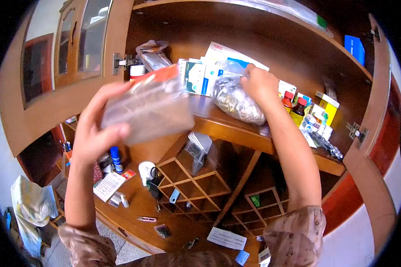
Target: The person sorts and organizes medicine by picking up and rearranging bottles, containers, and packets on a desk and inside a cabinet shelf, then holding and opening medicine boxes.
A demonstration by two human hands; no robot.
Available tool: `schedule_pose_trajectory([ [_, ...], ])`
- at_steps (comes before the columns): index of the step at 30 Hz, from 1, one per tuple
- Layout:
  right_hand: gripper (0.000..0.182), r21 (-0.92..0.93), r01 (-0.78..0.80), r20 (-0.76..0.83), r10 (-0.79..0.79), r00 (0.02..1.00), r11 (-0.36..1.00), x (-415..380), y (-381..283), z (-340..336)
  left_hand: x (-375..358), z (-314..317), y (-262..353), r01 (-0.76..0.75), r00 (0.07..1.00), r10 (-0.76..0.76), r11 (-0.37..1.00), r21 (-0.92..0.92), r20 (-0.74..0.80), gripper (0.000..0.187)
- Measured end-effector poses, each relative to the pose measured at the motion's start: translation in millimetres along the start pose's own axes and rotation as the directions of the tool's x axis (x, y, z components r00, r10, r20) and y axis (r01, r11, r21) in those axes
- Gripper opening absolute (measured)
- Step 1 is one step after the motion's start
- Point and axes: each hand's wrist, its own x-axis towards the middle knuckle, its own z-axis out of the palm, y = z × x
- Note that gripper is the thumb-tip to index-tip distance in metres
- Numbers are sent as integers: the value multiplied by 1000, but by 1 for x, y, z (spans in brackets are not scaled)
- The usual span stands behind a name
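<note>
My left hand (104, 120) is closed around a greyish box in clear plastic (151, 109) with an orange-red top edge, held in front of the shelf and blurred by motion. My right hand (260, 82) pinches the upper part of a clear plastic bag (238, 102). Brownish, lumpy contents show through the bag, which rests on the cabinet shelf (236, 131). Behind it lean white and blue medicine boxes (202, 78) and a large white box (227, 52). To the right of my right hand stand small bottles with red caps (294, 107).
Open cabinet doors stand at the left (53, 102) and right (370, 178). A yellow box (328, 109) and a blister pack (327, 144) sit at the shelf's right end. Below are lattice racks (194, 184), a white cup (146, 172), a blue bottle (116, 159) and papers (227, 238).
</note>
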Motion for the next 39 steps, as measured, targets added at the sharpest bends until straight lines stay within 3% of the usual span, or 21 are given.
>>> schedule_pose_trajectory([
  [2, 36, 24, -28, 24, 27, 999, 999, -1, 0, -12, 44, 7, -8, 8, 990, 1, 998, -64, 142, 59],
  [4, 43, 135, 12, -103, 2, 995, 991, -4, 3, -18, 75, 15, -23, 85, 957, -50, 990, -112, 286, 55],
  [5, 43, 139, 15, -110, 0, 994, 990, -1, 7, -14, 88, 21, -34, 79, 958, -46, 991, -106, 283, 55],
  [7, 50, 417, 177, -131, -133, 982, 891, 3, 14, -2, 107, 34, -65, 62, 899, -24, 995, -74, 438, 56],
  [8, 57, 531, 184, -40, -193, 980, 827, 5, 14, -2, 114, 39, -82, 10, 884, -11, 1000, 4, 468, 55],
  [9, 57, 530, 187, -44, -193, 980, 827, 3, 13, -3, 117, 44, -86, -44, 867, -2, 996, 80, 498, 54],
  [10, 59, 517, 217, 25, -268, 963, 828, 0, 11, -3, 119, 45, -90, 86, 835, -157, 984, 157, 527, 53],
  [11, 60, 507, 247, 95, -339, 936, 826, -2, 11, -5, 121, 47, -95, 83, 836, -155, 984, 158, 527, 53],
  [13, 61, 522, 253, 134, -372, 919, 815, -3, 12, -6, 123, 53, -100, -241, 849, 1, 891, 385, 528, 53],
  [15, 60, 465, 331, 132, -434, 891, 821, -3, 13, -4, 120, 62, -100, -234, 866, -7, 878, 417, 500, 55],
  [17, 60, 428, 346, 132, -436, 890, 835, -5, 8, -6, 112, 74, -93, -314, 911, 93, 790, 527, 403, 56],
  [19, 64, 356, 353, 218, -444, 869, 865, -10, 2, -12, 105, 86, -79, -450, 875, 221, 701, 553, 431, 66],
  [21, 68, 299, 394, 246, -469, 848, 869, -14, 0, -12, 100, 97, -77, -461, 880, 241, 640, 615, 409, 65],
  [26, 82, 190, 489, 299, -524, 797, 852, -14, -1, 6, 119, 94, -112, -483, 847, 255, 736, 474, 466, 59],
  [28, 79, 216, 553, 235, -593, 770, 804, -11, 2, 17, 123, 91, -124, -472, 839, 232, 762, 444, 492, 58],
  [31, 75, 293, 685, 123, -737, 665, 667, -12, 19, 15, 123, 92, -138, -567, 815, 343, 640, 518, 467, 63],
  [34, 70, 232, 718, 52, -745, 665, 656, -17, 36, 20, 114, 76, -131, -602, 798, 378, 459, 654, 470, 76],
  [35, 65, 223, 727, 12, -747, 664, 650, -19, 32, 18, 105, 69, -116, -601, 796, 449, 506, 618, 406, 70],
  [39, 68, 48, 771, 38, -773, 633, 634, -18, 24, 13, 22, 17, -58, -478, 877, 402, 670, 568, 264, 59],
])
